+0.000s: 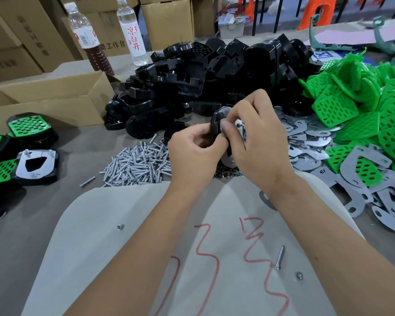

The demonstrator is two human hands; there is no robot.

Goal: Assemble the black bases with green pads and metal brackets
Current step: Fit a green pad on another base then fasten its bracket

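My left hand (193, 153) and my right hand (253, 135) meet above the table's middle, both gripping one black base (216, 120) held on edge, with a metal bracket against it. The fingers of my right hand pinch at a bolt on the bracket side; most of the base is hidden by my hands. A big heap of black bases (192, 80) lies behind. Green pads (356, 106) pile up at the right. Flat metal brackets (310, 142) spread below them. Silver bolts (139, 163) are heaped just left of my hands.
Finished assemblies (34, 165) lie at the left edge. An open cardboard box (53, 99) stands at back left, with two bottles (132, 30) behind it. A pale sheet with red marks (192, 247) covers the near table, with a loose bolt (279, 257) and nuts on it.
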